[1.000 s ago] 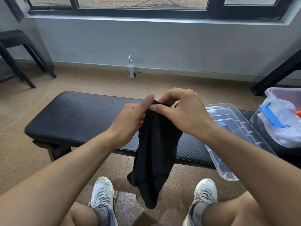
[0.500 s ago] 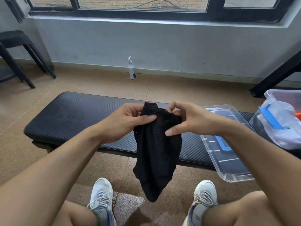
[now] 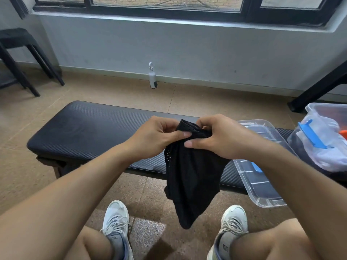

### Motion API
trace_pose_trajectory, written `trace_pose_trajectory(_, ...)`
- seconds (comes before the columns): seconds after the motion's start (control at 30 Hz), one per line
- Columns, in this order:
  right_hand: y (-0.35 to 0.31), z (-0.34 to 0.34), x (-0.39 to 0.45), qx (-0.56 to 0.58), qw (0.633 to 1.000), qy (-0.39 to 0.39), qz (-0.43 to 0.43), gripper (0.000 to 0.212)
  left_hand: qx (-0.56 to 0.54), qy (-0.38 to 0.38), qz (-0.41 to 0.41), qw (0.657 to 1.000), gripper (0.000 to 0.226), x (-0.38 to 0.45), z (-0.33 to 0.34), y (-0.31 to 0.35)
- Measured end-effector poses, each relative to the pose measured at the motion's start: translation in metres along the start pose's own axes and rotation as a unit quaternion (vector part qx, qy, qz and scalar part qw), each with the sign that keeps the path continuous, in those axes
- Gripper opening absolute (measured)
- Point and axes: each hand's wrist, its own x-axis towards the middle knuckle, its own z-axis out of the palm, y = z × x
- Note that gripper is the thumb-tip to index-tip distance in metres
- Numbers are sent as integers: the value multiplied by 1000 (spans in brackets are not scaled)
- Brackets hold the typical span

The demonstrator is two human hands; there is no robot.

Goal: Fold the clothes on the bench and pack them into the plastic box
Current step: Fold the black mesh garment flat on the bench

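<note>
A black mesh garment [image 3: 191, 177] hangs bunched in front of the black padded bench [image 3: 90, 132], its lower end dangling over the floor between my shoes. My left hand [image 3: 155, 137] pinches its top edge from the left, thumb on the front. My right hand [image 3: 221, 137] grips the same top edge from the right, fingers curled over the fabric. The clear plastic box [image 3: 324, 136] with a blue latch stands on the bench at the far right, with white and dark clothes inside.
A clear plastic lid [image 3: 262, 184] with a blue clip lies on the bench's right part, overhanging its front edge. A white spray bottle [image 3: 152, 77] stands by the wall. A black stool [image 3: 20, 59] is at the left, a black frame leg [image 3: 319, 87] at the right.
Both hands have dropped slightly and regripped along the garment's top edge. The garment hangs a little more spread than a second ago.
</note>
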Motion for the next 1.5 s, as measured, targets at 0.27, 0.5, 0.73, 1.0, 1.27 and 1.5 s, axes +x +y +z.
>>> trace_pose_trajectory(0.27, -4, -19, -3, 46, 996, 55, -56, 10, 36, -83, -90, 992, 35, -1, 11, -9)
trace_pose_trajectory(0.5, 17, -51, 3, 341, 927, 140, -69, 4, 70, -202, -166, 963, 26, 0, 13, -34)
trace_pose_trajectory(0.73, 62, -56, 16, 262, 943, 205, 18, 7, 141, -144, -173, 964, 31, 9, 18, -54)
trace_pose_trajectory(1.0, 22, -72, -17, 250, 955, -8, -156, 14, 126, -166, -108, 972, 78, 13, 33, -36)
trace_pose_trajectory(1.27, 72, -89, 3, 390, 909, 142, -48, 25, 37, -236, -205, 949, 38, 6, 19, -37)
trace_pose_trajectory(1.5, 122, -60, 37, 390, 892, 194, 122, 20, 200, -197, -307, 909, 41, 11, -33, -35)
